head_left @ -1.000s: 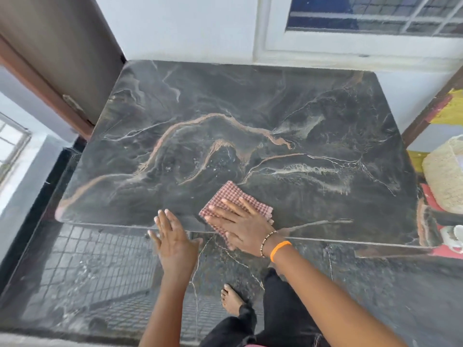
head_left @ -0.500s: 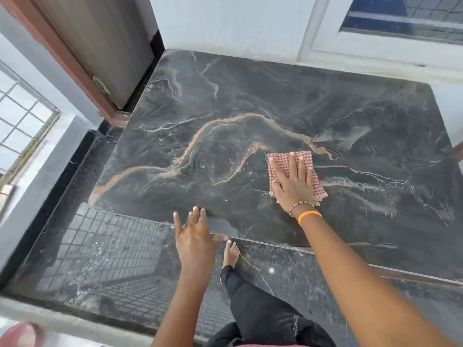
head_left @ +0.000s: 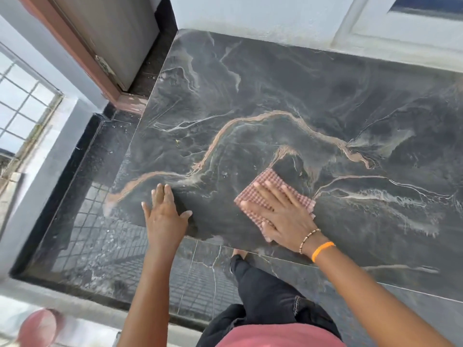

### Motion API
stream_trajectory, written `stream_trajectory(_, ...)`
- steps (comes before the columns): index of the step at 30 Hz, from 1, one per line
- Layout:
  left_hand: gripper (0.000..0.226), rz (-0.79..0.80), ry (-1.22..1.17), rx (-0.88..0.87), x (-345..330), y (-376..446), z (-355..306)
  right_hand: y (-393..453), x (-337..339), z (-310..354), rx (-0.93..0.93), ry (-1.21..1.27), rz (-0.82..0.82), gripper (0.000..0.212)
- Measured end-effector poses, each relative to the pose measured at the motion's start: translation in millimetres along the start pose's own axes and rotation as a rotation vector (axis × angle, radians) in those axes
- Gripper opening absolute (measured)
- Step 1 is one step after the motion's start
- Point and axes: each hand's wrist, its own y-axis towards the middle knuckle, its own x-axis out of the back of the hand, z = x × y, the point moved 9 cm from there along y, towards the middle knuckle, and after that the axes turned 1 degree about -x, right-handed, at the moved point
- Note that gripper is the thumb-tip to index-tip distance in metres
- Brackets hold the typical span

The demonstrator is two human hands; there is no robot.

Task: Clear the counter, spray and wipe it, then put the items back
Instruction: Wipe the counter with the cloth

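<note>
A dark marble counter (head_left: 288, 96) with tan and white veins fills most of the head view. A red-and-white checked cloth (head_left: 265, 186) lies flat on it near the front edge. My right hand (head_left: 283, 214) presses down on the cloth with its fingers spread, covering most of it. My left hand (head_left: 165, 214) rests flat on the counter's front left corner, fingers apart, holding nothing. No other items stand on the counter.
A brown-framed door (head_left: 105, 41) stands at the back left beside the counter. A barred window (head_left: 22, 106) is at the far left, a white wall and window frame (head_left: 375, 28) behind. Glossy dark floor tiles (head_left: 100, 246) lie below; a reddish round object (head_left: 37, 329) at bottom left.
My right hand has slid the cloth from the counter's middle back toward the front edge and turned it. The view has shifted left. My left hand stays on the front corner.
</note>
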Motion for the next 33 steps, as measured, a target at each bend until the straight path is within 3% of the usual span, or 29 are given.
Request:
stream_trajectory(5,0.088,0.085,0.075,0.066,1,18,13,44,12,-124,-0.396,0.035,0.026,0.068)
stream_trajectory(10,0.089,0.090,0.141,0.072,1,23,12,127,24,-126,-0.496,0.059,-0.010,0.062)
stream_trajectory(15,0.091,0.077,0.188,0.079,5,30,12,161,21,-7,-0.253,0.089,0.000,0.065)
stream_trajectory(19,0.080,0.009,0.126,0.065,16,28,18,128,11,88,0.036,0.057,-0.006,0.067)
stream_trajectory(24,0.067,-0.111,-0.079,0.078,33,34,33,78,6,75,0.241,-0.019,-0.009,0.071)
stream_trajectory(28,0.071,-0.115,-0.133,0.055,39,49,42,94,13,1,0.024,-0.032,0.040,0.077)
stream_trajectory(33,0.070,-0.082,-0.138,0.010,48,72,55,165,26,-56,-0.370,0.068,0.048,0.064)
